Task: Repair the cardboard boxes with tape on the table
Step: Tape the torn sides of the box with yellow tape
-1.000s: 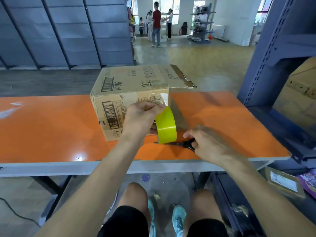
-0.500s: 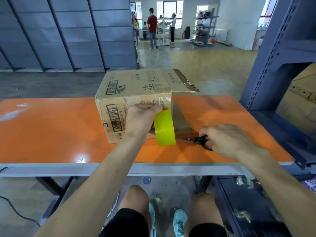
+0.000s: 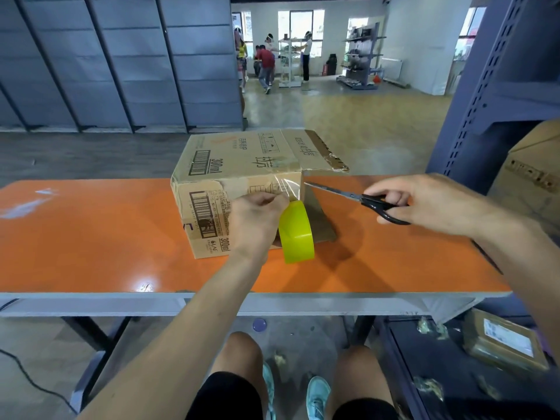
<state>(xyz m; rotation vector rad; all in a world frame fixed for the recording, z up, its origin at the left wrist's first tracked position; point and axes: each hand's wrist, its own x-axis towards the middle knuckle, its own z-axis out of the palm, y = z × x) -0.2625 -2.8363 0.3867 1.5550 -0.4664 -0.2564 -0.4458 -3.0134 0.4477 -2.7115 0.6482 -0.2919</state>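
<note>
Cardboard box (image 3: pixel 242 165), centre frame, has the left grip (image 3: pixel 257 219) curled round a yellow-green tape roll (image 3: pixel 295 234) at its near face, the right grip (image 3: pixel 424 201) clasping black scissors (image 3: pixel 357 199) tipped just beside its corner, on the orange bench (image 3: pixel 91 237)

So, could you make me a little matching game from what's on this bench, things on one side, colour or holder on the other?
Things:
1. tape roll
2. scissors
3. box
4. table

Descriptions:
A. orange
B. black handles, held by the right hand
C. brown, with printed barcodes
D. yellow-green, held by the left hand

Pairs: 1-D, 2-B, 3-C, 4-A
</note>
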